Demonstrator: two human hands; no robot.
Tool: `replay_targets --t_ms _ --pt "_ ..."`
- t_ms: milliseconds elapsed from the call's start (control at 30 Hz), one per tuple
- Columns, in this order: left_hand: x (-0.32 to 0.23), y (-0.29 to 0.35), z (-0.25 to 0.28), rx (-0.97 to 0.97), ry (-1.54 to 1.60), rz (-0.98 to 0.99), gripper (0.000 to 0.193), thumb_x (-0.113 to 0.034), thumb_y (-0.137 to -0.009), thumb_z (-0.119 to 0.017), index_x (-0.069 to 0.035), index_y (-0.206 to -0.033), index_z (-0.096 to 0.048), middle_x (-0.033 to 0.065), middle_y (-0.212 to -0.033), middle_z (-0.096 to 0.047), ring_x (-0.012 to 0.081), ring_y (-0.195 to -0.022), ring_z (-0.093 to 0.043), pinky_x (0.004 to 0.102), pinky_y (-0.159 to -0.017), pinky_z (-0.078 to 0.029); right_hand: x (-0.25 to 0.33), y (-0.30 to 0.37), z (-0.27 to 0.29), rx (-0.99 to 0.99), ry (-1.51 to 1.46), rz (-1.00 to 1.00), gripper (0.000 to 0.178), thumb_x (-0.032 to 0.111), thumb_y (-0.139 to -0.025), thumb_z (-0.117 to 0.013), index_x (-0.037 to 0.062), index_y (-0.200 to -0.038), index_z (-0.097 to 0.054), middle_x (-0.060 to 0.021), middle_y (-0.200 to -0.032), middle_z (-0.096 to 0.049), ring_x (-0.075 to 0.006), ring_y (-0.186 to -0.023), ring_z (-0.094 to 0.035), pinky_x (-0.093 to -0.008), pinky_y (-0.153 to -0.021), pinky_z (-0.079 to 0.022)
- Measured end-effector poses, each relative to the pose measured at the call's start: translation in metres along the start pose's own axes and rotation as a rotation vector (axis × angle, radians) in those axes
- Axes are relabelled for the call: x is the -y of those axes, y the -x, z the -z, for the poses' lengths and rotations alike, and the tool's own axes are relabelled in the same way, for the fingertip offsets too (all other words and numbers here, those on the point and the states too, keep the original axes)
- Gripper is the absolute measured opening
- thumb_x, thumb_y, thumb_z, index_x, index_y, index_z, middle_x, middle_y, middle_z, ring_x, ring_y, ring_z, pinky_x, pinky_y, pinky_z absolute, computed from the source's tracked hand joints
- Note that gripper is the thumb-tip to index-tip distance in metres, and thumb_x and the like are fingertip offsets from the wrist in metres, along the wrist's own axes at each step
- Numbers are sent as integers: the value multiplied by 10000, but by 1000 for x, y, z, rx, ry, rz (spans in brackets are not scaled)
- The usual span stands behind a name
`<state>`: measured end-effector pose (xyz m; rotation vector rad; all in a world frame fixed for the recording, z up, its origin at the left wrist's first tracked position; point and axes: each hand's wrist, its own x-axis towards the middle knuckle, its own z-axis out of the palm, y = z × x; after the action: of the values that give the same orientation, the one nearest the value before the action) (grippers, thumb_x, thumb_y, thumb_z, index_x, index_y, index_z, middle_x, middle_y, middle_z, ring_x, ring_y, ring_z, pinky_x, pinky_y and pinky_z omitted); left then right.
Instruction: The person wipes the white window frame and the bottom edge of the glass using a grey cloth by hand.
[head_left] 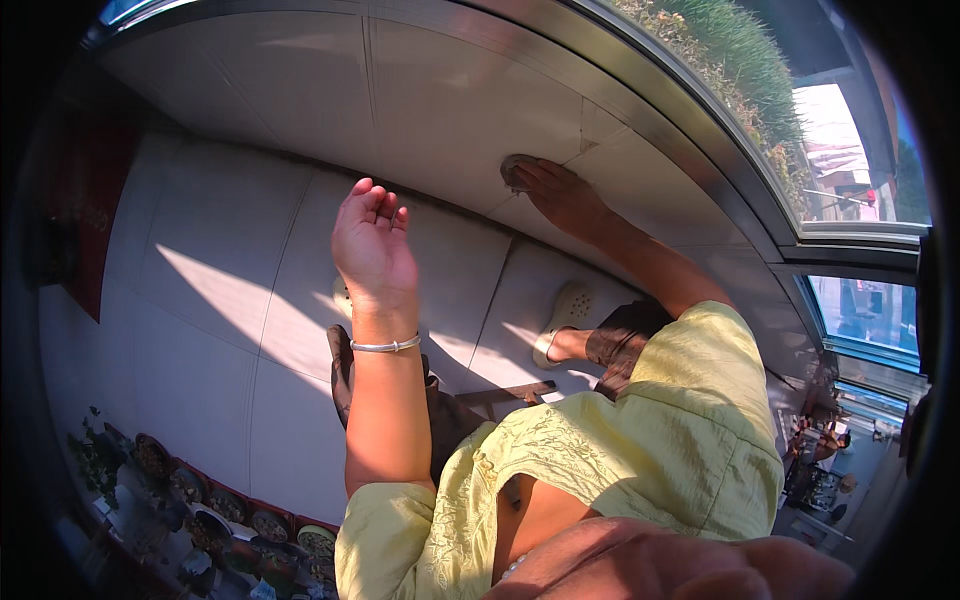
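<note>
My right hand reaches out to the tiled wall, its fingers closed over a small rounded grey scrubbing pad. The pad rests against the wall tile just above the floor joint; whether it is cloth or steel wool is unclear. My left hand is raised in front of me, palm turned up and fingers loosely curled, with nothing in it. A ring and a silver bangle show on that arm. A cream clog is on my foot, near the wall.
A metal-framed window runs above the wall, with greenery outside. Several potted plants line the lower left. A red panel stands at the far left. A dark wooden piece lies low between my legs on the pale floor tiles.
</note>
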<state>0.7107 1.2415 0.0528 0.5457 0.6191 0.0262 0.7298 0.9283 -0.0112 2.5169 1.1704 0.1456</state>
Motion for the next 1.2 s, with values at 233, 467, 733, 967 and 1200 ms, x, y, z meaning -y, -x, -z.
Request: replay_targets --t_ms 233,467,733,967,1200 --pt "-2 -1 13 -33 -32 32 212 -55 -904 -559 -42 -1110 -607 27 -910 -589 152 -838 -568 319 -766 -473 -63 119 143 -414 263 -351 36 99 -894 -645 122 -917 -661 -52 -1374 -572 -280 -1375 -467 -473 -1143 -370" --pt "-6 1 18 -26 -13 63 227 -66 -899 -570 -50 -1121 -612 15 -901 -593 151 -830 -567 317 -756 -469 -73 110 148 -549 291 -482 562 17 -758 -704 161 -1297 -637 -111 -1405 -507 -323 -1346 -472 -510 -1157 -336" --pt "-10 -2 12 23 14 78 199 -55 -899 -568 -60 -1097 -591 32 -895 -588 174 -844 -565 337 -780 -470 -69 -86 182 -638 289 -221 268 172 -877 -624 150 -1137 -685 -113 -1433 -504 -271 -1362 -459 -443 -1188 -307" --pt "-17 -8 14 -22 38 36 207 -42 -892 -561 -55 -1097 -582 40 -869 -587 177 -812 -563 348 -756 -480 -49 -235 193 -695 437 -297 247 187 -899 -616 172 -1124 -717 -104 -1367 -553 -249 -1244 -484 -363 -1081 -352" --pt "-28 -17 23 -28 15 36 218 -73 -916 -549 -37 -1128 -580 35 -890 -580 163 -811 -556 331 -747 -484 -69 -192 201 -611 342 -161 157 158 -869 -626 150 -1009 -697 -70 -1267 -598 -200 -1202 -494 -332 -1011 -398"
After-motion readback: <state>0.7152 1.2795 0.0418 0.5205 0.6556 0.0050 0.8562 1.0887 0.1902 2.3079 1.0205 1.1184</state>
